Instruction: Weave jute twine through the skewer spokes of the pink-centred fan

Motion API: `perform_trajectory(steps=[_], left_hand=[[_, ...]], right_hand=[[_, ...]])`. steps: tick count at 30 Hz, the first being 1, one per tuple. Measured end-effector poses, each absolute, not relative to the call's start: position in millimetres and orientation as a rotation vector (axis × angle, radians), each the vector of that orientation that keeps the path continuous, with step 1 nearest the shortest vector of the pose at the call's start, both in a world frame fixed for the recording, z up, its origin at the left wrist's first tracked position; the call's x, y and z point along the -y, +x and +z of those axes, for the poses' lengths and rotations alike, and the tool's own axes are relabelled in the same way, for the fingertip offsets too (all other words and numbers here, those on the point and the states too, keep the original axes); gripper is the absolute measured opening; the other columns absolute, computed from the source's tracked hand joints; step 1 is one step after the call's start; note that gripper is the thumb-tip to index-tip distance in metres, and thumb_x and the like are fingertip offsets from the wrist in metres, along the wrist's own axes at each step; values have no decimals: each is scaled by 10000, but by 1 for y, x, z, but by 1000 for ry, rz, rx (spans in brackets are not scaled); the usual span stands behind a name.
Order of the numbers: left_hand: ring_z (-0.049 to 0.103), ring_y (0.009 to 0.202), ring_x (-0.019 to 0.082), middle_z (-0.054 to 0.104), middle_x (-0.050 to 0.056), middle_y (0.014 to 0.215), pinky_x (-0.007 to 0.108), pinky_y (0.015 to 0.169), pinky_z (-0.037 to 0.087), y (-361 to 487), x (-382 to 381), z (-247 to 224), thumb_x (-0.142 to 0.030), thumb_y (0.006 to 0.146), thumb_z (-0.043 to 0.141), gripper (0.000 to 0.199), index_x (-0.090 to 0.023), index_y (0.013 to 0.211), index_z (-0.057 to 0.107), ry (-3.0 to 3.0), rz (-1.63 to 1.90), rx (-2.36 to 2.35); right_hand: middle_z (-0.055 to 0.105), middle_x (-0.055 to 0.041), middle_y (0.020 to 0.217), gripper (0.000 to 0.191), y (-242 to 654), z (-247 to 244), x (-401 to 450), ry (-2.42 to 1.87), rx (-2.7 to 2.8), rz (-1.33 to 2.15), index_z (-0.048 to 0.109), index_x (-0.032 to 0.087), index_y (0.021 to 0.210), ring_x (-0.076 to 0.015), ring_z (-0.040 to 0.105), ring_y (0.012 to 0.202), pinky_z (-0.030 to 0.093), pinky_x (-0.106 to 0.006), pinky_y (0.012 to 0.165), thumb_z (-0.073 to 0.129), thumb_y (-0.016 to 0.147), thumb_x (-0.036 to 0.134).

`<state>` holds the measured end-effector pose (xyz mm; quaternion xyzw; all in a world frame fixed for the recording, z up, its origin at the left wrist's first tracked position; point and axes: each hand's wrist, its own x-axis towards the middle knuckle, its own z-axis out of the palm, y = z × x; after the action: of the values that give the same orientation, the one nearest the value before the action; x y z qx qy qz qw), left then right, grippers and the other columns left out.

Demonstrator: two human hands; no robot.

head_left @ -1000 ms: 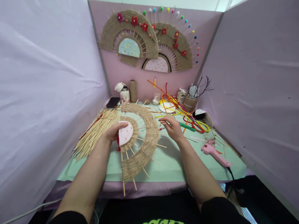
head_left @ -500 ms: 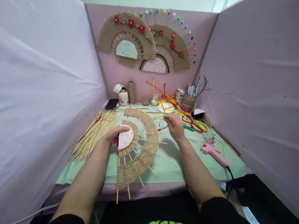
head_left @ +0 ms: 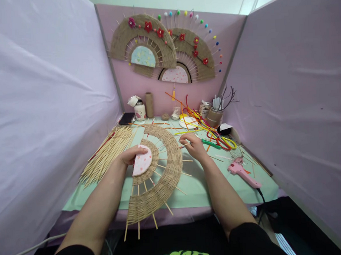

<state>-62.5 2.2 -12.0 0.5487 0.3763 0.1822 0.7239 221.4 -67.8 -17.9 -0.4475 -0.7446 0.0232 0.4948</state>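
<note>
one fan point(head_left: 175, 158) was at the center of the frame, tilted over the table, its curved edge toward the right. it had two woven bands, one inside the other, and one pink dotted panel point(head_left: 142, 160) at its core. at least seven stick tips stuck out past the outer band.

the left hand point(head_left: 132, 155) held the fan by the panel, one thumb flat on top and the fingers hidden underneath. the right hand point(head_left: 192, 144) was just beside the outer band, right of center, its fingertips drawn close together in a narrow pinch near a stick; whether they gripped it i could not tell.

around these, on one green table point(head_left: 197, 195), there was one heap of sticks point(head_left: 108, 156) at center left, too many to count, and one pink glue gun point(head_left: 244, 173) at lower right. one green handle point(head_left: 211, 143) showed near the right hand. behind stood one bottle point(head_left: 140, 111) and one spool point(head_left: 149, 105), with one phone point(head_left: 126, 118) to their left. at the top of the frame two more fans hung overlapping, the left one point(head_left: 119, 44) with three large flowers.
</note>
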Motion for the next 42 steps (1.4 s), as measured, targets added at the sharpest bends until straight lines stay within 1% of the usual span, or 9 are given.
perform_trajectory(steps=[6,9,14,20,29,31,34,38,42], left_hand=[[539,377,131,631,99,489,192,350,345,-59,-3,-20,-254,591,699,167,-94,568,659,1230,330,-811],[553,391,131,631,89,498,192,367,377,-56,-3,-21,-249,596,705,168,-90,586,652,1224,311,-802],[558,405,123,635,72,509,186,373,380,-56,-5,-25,-275,611,708,204,-84,606,636,1228,289,-754],[566,418,128,644,71,519,195,385,388,-58,-9,-30,-278,618,714,216,-75,642,645,1210,289,-739],[591,494,136,665,88,599,223,474,434,-44,2,-25,-264,626,725,207,-76,662,644,1201,345,-719],[599,519,141,666,93,618,230,498,442,-40,3,-26,-260,628,732,214,-78,679,632,1203,385,-717],[602,543,134,665,62,658,228,518,447,-34,3,-30,-256,630,748,250,-111,764,595,1183,525,-745],[585,539,110,642,14,667,214,516,440,-24,1,-37,-338,679,721,301,-149,823,537,1164,693,-822],[585,558,111,635,12,683,219,531,443,-19,3,-40,-389,701,696,313,-151,820,531,1177,685,-815]], right_hand=[[665,-45,871,207,220,-18,66,-1039,1852,106,618,217,794,-187,574,882,409,-355,834,469,891,323],[668,-49,912,180,221,-18,65,-1032,1835,50,615,221,834,-194,561,932,397,-370,868,470,892,310],[660,-52,959,138,222,-18,65,-1039,1755,-66,610,225,865,-201,550,965,396,-378,881,494,880,298],[651,-55,939,132,223,-19,65,-1064,1692,-96,595,221,830,-205,569,934,408,-375,862,511,867,315],[655,-51,890,195,224,-20,65,-1136,1640,-97,573,217,745,-201,568,889,412,-367,835,505,868,353],[655,-48,885,188,225,-20,65,-1140,1627,-102,572,216,741,-199,566,889,410,-362,834,514,864,345],[654,-47,875,186,225,-19,66,-1157,1597,-100,572,216,738,-200,566,891,410,-361,833,514,864,340],[650,-48,873,182,227,-18,66,-1170,1576,-81,571,218,744,-204,568,891,413,-365,836,505,864,336],[640,-45,851,169,232,-16,68,-1149,1558,-33,576,214,745,-200,562,868,414,-357,818,518,853,330]])
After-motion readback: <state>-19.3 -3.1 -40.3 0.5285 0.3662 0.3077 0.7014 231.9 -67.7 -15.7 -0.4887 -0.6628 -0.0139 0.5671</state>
